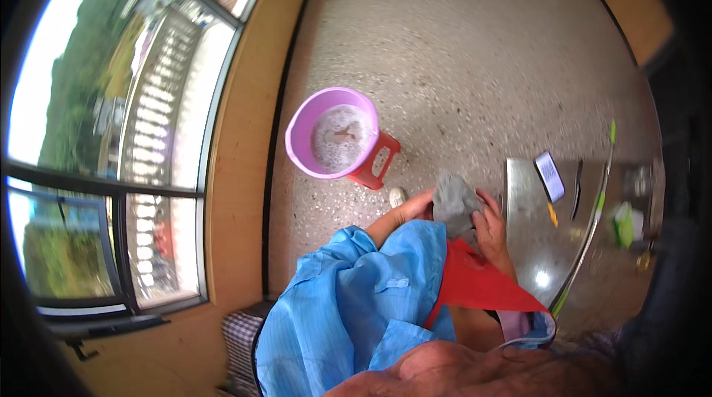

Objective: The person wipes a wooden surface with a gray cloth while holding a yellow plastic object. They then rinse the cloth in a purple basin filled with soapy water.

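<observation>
A crumpled grey cloth (pixel 457 202) is held between my two hands, near my lap. My left hand (pixel 418 205) grips its left edge, the fingers partly hidden behind the cloth. On the other side my right hand (pixel 489 224) has its fingers curled on the cloth's right edge. Ahead and to the left, a pink plastic basin (pixel 297 144) holds foamy water (pixel 339 141), with something brownish showing at its middle. The basin rests on a red plastic stool (pixel 387 166).
To the right stands a shiny table (pixel 520 191) with a card bearing a printed code (pixel 549 176), a green-and-silver pole (pixel 591 224) and a green-and-white packet (pixel 627 224). A window and wooden wall (pixel 239 163) rise at the left. A white shoe (pixel 397 197) shows below the stool.
</observation>
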A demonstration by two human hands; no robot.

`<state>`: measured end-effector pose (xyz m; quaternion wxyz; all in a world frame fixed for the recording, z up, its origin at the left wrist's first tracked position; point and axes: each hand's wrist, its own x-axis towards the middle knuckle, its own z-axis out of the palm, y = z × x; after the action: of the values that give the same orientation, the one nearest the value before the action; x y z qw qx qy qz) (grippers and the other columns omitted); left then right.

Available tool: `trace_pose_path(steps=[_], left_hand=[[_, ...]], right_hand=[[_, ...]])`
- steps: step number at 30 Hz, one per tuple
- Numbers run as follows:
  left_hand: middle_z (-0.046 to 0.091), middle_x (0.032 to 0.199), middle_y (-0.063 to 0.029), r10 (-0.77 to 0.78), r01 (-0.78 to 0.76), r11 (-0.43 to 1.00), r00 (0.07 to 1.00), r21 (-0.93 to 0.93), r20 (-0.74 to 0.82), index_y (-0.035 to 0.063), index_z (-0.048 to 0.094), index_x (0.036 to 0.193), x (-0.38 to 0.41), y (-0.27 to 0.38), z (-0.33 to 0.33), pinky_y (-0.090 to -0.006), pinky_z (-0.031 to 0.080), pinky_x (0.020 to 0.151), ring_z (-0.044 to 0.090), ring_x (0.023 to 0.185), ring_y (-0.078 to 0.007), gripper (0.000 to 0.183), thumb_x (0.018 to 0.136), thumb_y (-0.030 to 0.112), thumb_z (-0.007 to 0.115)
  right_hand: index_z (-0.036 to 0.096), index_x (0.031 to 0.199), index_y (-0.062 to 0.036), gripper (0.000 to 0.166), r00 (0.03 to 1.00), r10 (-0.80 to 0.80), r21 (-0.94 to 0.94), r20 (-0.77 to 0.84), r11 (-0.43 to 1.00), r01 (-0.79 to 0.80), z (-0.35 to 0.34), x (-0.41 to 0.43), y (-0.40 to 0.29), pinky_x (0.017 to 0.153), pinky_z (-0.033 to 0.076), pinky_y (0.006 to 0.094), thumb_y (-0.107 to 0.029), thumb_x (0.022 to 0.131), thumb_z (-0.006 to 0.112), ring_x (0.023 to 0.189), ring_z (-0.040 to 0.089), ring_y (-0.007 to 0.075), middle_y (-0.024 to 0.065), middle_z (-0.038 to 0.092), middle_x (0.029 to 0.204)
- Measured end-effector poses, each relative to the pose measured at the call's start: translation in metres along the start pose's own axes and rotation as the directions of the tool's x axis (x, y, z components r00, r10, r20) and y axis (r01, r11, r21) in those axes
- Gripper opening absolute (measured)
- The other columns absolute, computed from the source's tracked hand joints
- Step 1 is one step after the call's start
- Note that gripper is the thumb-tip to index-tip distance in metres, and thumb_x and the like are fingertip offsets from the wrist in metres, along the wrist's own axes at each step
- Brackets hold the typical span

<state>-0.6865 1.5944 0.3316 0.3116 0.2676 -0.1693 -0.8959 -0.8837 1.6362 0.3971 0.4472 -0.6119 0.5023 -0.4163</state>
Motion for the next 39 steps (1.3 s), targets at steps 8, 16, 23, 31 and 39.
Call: trace_pose_path(steps=[8, 16, 23, 31, 39], left_hand=[[0.058, 0.111, -0.0091, -0.005, -0.039, 0.985, 0.967, -0.168, -0.253, 0.005, 0.052, 0.115, 0.003, 0.064, -0.059, -0.0386, 0.044, 0.089, 0.054, 0.104, -0.0222, 0.04, 0.087, 0.034, 0.053], [0.049, 0.12, -0.0114, 0.003, -0.145, 0.97, 0.806, -0.193, -0.591, 0.0078, 0.038, 0.127, -0.014, 0.136, -0.146, -0.0481, 0.042, 0.089, 0.048, 0.111, -0.0273, 0.053, 0.084, 0.03, 0.059], [0.052, 0.107, -0.0072, 0.227, -0.361, 0.92, 0.806, -0.151, -0.547, 0.0126, 0.043, 0.117, -0.061, 0.179, -0.199, -0.0461, 0.046, 0.076, 0.05, 0.098, -0.0243, 0.04, 0.084, 0.03, 0.06], [0.054, 0.091, -0.0048, 0.306, -0.626, 0.761, 0.581, -0.173, -0.755, 0.0138, 0.05, 0.094, -0.096, 0.164, -0.243, -0.041, 0.052, 0.073, 0.057, 0.084, -0.0237, 0.008, 0.088, 0.018, 0.053], [0.054, 0.088, -0.0093, 0.253, -0.772, 0.634, 0.276, -0.057, -0.927, 0.0065, 0.048, 0.094, -0.104, 0.159, -0.246, -0.0387, 0.057, 0.065, 0.061, 0.08, -0.0256, 0.014, 0.088, 0.018, 0.052]], right_hand=[[0.058, 0.095, 0.0007, 0.024, 0.924, 0.358, 0.39, -0.136, 0.876, -0.283, 0.022, 0.061, 0.027, 0.078, 0.04, 0.0246, -0.021, 0.091, 0.047, 0.085, 0.052, 0.0109, 0.0034, 0.059, 0.09], [0.057, 0.091, -0.0015, 0.021, 0.936, 0.347, 0.571, -0.054, 0.78, -0.256, 0.092, 0.166, -0.014, 0.075, 0.037, 0.0229, -0.021, 0.091, 0.048, 0.081, 0.048, 0.0083, 0.0004, 0.055, 0.087], [0.056, 0.095, -0.0002, 0.025, 0.946, 0.3, 0.599, 0.121, 0.738, -0.311, 0.153, 0.244, -0.055, 0.084, 0.039, 0.0288, -0.023, 0.092, 0.047, 0.092, 0.052, 0.015, 0.0069, 0.058, 0.097], [0.05, 0.111, 0.0059, 0.04, 0.889, 0.172, 0.575, 0.425, 0.707, -0.412, 0.212, 0.311, -0.106, 0.091, 0.038, 0.036, -0.028, 0.092, 0.044, 0.104, 0.051, 0.0239, 0.0143, 0.054, 0.113], [0.049, 0.114, 0.0037, 0.041, 0.706, 0.072, 0.465, 0.705, 0.704, -0.536, 0.252, 0.386, -0.103, 0.094, 0.035, 0.0362, -0.03, 0.093, 0.042, 0.109, 0.049, 0.0234, 0.0131, 0.052, 0.116]])
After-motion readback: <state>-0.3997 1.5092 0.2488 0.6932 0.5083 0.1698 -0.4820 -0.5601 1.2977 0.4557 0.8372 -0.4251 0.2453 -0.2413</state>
